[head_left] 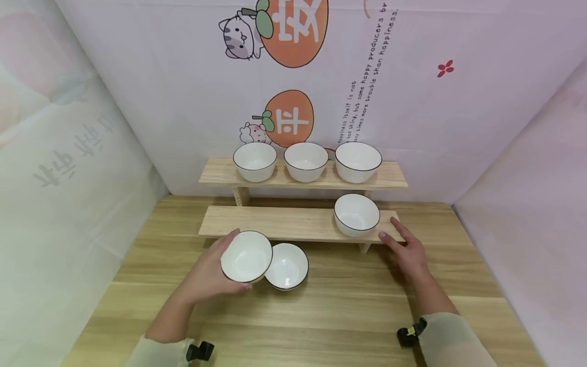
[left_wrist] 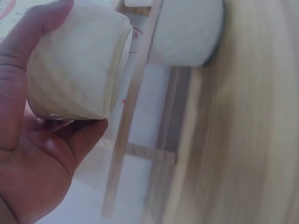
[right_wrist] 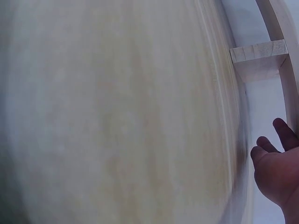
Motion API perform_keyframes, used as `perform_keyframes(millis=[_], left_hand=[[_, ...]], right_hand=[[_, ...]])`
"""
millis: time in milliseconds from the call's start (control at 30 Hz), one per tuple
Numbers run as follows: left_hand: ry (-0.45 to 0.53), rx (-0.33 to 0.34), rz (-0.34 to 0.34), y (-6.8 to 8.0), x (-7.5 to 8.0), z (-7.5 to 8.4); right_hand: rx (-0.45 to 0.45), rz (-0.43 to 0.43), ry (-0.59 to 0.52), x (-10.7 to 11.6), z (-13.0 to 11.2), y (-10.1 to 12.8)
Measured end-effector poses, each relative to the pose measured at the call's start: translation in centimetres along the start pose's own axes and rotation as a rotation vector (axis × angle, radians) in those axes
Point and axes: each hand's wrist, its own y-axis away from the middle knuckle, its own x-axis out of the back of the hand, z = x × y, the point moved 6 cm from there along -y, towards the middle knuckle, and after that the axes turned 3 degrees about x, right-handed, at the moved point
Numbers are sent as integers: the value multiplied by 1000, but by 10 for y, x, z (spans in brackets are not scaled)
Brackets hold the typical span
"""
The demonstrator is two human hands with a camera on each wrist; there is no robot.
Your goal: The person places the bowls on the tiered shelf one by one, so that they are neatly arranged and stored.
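Observation:
My left hand (head_left: 213,270) holds a white, dark-rimmed bowl (head_left: 246,256), tipped so that its inside faces up toward the head camera. In the left wrist view the thumb and fingers wrap the outside of this bowl (left_wrist: 79,65), whose wall has a faceted pattern. A second bowl (head_left: 288,267) stands upright on the table, partly overlapped by the held one. At the right end of the lower shelf (head_left: 270,221), my right hand (head_left: 408,252) touches the board with extended fingers, beside a bowl (head_left: 356,215) standing there. The right wrist view shows its fingertips (right_wrist: 280,126) by the plank.
Three matching bowls stand in a row along the upper shelf (head_left: 390,174), among them a middle bowl (head_left: 305,162). Wooden supports (head_left: 240,196) carry the boards. The wood-grain table (head_left: 339,306) is enclosed by a printed back sheet (head_left: 183,76) and pale side walls.

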Motion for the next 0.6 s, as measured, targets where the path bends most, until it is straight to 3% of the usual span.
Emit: perform_keyframes(millis=[200,433,600], left_hand=[[-16,41,11,-14,-2,10],[8,8,36,-32,-11,16],[34,32,36,-43,-17,21]], right_hand=[[6,6,-2,1,-1,1],[4,16,-8,2,0,3],[3,16,-19,0,-1,2]])
